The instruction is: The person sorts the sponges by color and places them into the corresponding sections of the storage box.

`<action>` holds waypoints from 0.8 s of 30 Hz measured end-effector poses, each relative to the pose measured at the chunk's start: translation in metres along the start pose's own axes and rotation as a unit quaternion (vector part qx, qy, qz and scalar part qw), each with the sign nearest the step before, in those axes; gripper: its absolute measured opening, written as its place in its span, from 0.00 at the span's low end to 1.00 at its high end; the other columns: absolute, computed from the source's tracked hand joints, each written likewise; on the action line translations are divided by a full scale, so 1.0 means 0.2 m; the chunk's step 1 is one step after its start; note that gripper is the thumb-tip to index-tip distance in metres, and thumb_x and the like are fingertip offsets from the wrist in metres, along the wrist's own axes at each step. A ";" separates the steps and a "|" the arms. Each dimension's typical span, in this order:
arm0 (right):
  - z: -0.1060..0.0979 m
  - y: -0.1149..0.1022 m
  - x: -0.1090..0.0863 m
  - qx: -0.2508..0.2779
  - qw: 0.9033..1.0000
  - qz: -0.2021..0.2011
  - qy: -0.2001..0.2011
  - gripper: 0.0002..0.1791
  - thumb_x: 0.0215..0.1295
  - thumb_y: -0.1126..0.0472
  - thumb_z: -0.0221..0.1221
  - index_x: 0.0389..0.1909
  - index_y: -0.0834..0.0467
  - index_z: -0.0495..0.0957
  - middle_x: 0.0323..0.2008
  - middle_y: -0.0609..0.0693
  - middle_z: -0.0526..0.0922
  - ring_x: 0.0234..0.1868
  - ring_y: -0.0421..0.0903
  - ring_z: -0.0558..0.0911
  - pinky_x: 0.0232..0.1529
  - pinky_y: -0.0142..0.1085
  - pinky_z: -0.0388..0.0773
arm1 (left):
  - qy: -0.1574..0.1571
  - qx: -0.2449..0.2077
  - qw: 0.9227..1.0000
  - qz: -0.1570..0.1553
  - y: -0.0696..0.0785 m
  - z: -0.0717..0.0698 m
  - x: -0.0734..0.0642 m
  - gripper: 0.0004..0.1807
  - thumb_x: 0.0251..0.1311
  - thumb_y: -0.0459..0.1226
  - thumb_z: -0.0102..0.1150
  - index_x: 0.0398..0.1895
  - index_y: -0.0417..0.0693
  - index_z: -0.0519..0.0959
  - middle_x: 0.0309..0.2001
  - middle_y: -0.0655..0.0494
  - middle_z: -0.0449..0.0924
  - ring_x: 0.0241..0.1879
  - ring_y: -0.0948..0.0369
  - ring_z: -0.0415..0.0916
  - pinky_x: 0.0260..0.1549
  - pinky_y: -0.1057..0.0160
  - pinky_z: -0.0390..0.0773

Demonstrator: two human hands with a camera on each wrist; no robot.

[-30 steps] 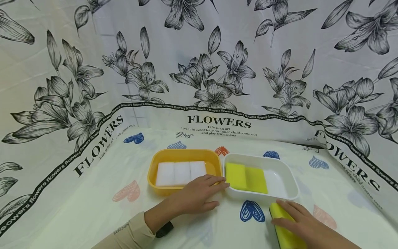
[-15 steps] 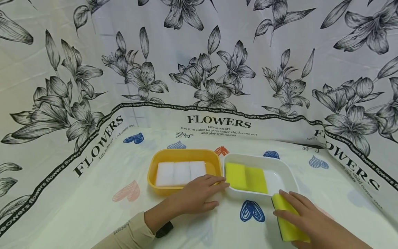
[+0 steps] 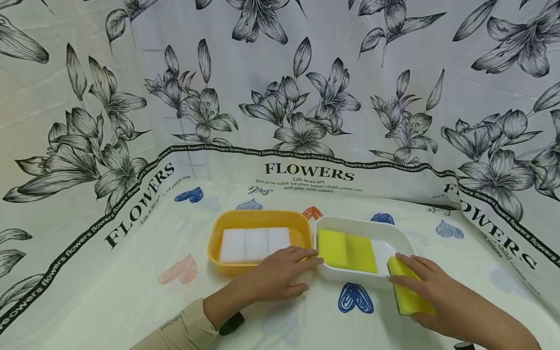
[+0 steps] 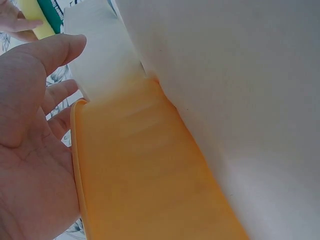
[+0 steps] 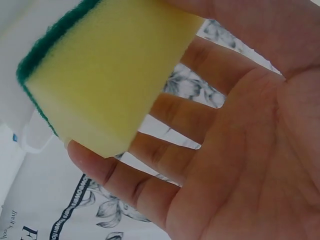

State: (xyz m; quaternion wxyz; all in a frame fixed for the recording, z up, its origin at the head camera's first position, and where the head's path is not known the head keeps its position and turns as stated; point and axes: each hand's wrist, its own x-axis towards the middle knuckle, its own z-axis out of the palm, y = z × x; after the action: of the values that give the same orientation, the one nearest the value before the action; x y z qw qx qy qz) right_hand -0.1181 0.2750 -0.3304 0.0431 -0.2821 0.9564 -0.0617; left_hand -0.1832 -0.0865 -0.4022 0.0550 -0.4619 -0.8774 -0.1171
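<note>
In the head view my right hand point(image 3: 446, 299) holds a yellow sponge point(image 3: 406, 289) at the near right corner of the white tray point(image 3: 389, 243). The right wrist view shows a green scouring layer on this sponge point(image 5: 115, 75), gripped between thumb and fingers. Two yellow sponges point(image 3: 347, 250) lie side by side in the left part of the white tray. My left hand point(image 3: 280, 274) rests with relaxed fingers over the near right rim of the orange-yellow tray point(image 3: 271, 214), its fingertips reaching the white tray's rim. In the left wrist view its palm point(image 4: 30, 150) lies along the orange-yellow wall.
Three white sponge blocks point(image 3: 255, 244) sit in a row inside the orange-yellow tray. Both trays stand side by side on a cloth point(image 3: 131, 291) printed with hearts. Behind hangs a flower-printed curtain point(image 3: 297, 121). A black item point(image 3: 232, 324) shows under my left wrist.
My right hand has carried the yellow sponge forward from the cloth in front of the white tray to the tray's near right rim. The left hand and both trays have stayed put.
</note>
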 end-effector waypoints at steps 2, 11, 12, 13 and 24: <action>0.00 0.02 0.01 0.000 1.000 -0.011 0.009 0.37 0.45 0.53 0.79 0.61 0.41 0.80 0.72 0.61 0.64 0.67 0.68 0.65 0.52 0.56 0.78 | -0.001 -0.001 1.000 -0.001 0.00 0.00 0.00 0.34 0.69 0.49 0.59 0.76 0.58 0.63 0.73 0.58 0.63 0.69 0.58 0.63 0.68 0.57 0.64; -0.01 0.09 0.04 0.003 0.998 -0.051 0.033 0.35 0.45 0.56 0.79 0.59 0.45 0.82 0.70 0.60 0.67 0.67 0.68 0.66 0.55 0.61 0.73 | -0.006 -0.009 1.000 -0.010 0.00 0.00 0.00 0.35 0.69 0.49 0.59 0.77 0.60 0.62 0.74 0.60 0.62 0.70 0.58 0.62 0.68 0.57 0.64; -0.01 0.09 0.04 0.005 0.998 -0.049 0.031 0.34 0.45 0.56 0.79 0.58 0.45 0.82 0.70 0.59 0.67 0.67 0.68 0.66 0.55 0.61 0.73 | -0.007 -0.010 1.000 -0.011 0.00 0.00 0.00 0.35 0.69 0.49 0.59 0.77 0.60 0.62 0.74 0.60 0.62 0.70 0.58 0.62 0.68 0.57 0.64; -0.01 0.09 0.05 0.008 0.998 -0.048 0.029 0.34 0.45 0.56 0.79 0.58 0.45 0.82 0.70 0.59 0.67 0.67 0.68 0.66 0.55 0.61 0.73 | -0.007 -0.012 1.000 -0.012 0.00 0.00 0.00 0.35 0.69 0.49 0.59 0.77 0.60 0.62 0.74 0.60 0.62 0.70 0.58 0.62 0.67 0.57 0.64; -0.05 0.12 0.10 0.022 0.998 -0.052 0.036 0.31 0.48 0.58 0.77 0.57 0.44 0.83 0.70 0.59 0.67 0.66 0.66 0.67 0.56 0.60 0.74 | -0.005 -0.010 1.000 -0.006 0.00 -0.01 0.00 0.34 0.69 0.48 0.60 0.76 0.58 0.63 0.73 0.58 0.63 0.69 0.58 0.63 0.67 0.57 0.65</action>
State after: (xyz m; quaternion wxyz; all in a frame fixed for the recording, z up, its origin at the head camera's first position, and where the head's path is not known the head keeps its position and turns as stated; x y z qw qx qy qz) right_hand -0.1497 0.2851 -0.3254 0.0113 -0.3276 0.9400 -0.0950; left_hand -0.1826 -0.0868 -0.4001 0.0452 -0.4580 -0.8791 -0.1242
